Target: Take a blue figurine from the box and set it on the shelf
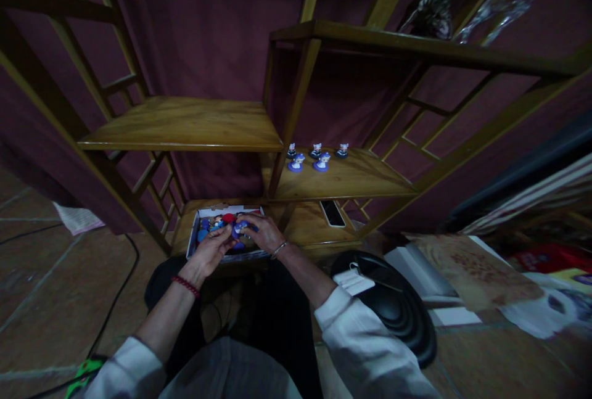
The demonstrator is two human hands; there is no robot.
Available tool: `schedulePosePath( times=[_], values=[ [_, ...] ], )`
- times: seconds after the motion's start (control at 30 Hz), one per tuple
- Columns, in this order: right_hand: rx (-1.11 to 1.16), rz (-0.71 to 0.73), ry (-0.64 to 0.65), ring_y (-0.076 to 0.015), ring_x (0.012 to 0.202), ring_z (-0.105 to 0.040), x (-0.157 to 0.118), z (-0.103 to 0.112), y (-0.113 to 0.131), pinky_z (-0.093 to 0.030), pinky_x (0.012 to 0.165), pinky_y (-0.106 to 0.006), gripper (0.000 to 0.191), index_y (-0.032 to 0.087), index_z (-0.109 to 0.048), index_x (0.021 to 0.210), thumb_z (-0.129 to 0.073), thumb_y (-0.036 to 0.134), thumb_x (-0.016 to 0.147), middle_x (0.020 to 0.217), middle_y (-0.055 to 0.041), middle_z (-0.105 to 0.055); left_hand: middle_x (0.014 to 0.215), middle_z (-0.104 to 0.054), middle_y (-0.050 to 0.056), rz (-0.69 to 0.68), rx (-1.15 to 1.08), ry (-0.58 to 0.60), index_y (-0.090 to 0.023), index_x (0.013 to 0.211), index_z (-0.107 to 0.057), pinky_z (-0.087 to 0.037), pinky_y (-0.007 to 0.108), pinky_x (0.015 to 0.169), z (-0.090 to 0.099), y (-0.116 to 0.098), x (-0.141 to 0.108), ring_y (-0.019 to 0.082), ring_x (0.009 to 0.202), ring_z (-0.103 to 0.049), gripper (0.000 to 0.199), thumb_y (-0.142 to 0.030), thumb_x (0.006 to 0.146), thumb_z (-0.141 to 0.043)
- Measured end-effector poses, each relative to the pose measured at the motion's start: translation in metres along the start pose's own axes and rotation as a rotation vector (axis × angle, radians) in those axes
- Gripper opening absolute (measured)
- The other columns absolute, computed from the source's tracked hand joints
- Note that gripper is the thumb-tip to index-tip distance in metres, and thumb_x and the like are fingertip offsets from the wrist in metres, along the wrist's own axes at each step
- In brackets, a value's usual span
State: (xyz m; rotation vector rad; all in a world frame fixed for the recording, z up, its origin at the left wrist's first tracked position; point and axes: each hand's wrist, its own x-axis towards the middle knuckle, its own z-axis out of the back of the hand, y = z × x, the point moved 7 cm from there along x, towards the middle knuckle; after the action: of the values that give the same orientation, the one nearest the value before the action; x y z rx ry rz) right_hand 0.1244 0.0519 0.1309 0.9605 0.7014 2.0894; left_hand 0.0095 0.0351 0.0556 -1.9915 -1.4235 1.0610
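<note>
Left hand (210, 251), red beaded band at the wrist, reached into the white box (193, 240), fingers loosely curled around a small blue figurine (217, 224); whether truly gripped or only touched could not be told in the dim light. Right hand (261, 231), thin bracelet at the wrist, lay over the box's right half, fingertips pinched together on another blue-and-white figurine (239, 227) just beside the left hand's fingers. Both hands close together, nearly touching, above the box.

Inside the box: a jumble of blue and red pieces, mostly covered by the hands, too small and dark to count or tell apart. Box itself resting on the lowest wooden shelf (305, 226), near edge hidden behind the wrists.

Further right on that same shelf, well apart from the box, a phone (332, 213) lying flat. One level up, on the right middle shelf (361, 180), five small figurines (316, 156) standing in two rows, details blurred. Left middle shelf (185, 123) of plain wood. On the floor near the right forearm, a dark rounded object (398, 306) with a white tag, identity unclear. Top right corner: crumpled clear wrapping (504, 1), cut off by the frame.
</note>
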Motion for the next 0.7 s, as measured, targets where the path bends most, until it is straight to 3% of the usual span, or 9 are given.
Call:
schedulePosePath(
  times=[0.4,0.7],
  values=[
    [0.024,-0.102,-0.069,-0.0161,0.091,-0.058,-0.005,0.001,-0.007,-0.043,0.084,-0.029,0.020,0.024,-0.064,0.094,-0.059,0.023,0.075,0.096,-0.0020,-0.064,0.062,-0.063,0.002,-0.016,-0.007,-0.019,-0.010,0.065,-0.066,-0.048,0.022,0.059,-0.003,0.000,-0.002,0.009,0.057,-0.057,0.019,-0.020,0.053,-0.077],
    [0.089,-0.234,-0.136,-0.0157,0.080,-0.060,-0.007,-0.002,-0.015,-0.047,0.074,-0.028,0.021,0.025,-0.063,0.093,-0.060,0.029,0.073,0.092,-0.0005,-0.066,0.061,-0.064,0.002,-0.060,0.044,-0.017,-0.010,0.063,-0.066,-0.047,0.022,0.060,-0.006,-0.007,-0.003,0.009,0.058,-0.057,0.021,-0.023,0.052,-0.078]
  ],
)
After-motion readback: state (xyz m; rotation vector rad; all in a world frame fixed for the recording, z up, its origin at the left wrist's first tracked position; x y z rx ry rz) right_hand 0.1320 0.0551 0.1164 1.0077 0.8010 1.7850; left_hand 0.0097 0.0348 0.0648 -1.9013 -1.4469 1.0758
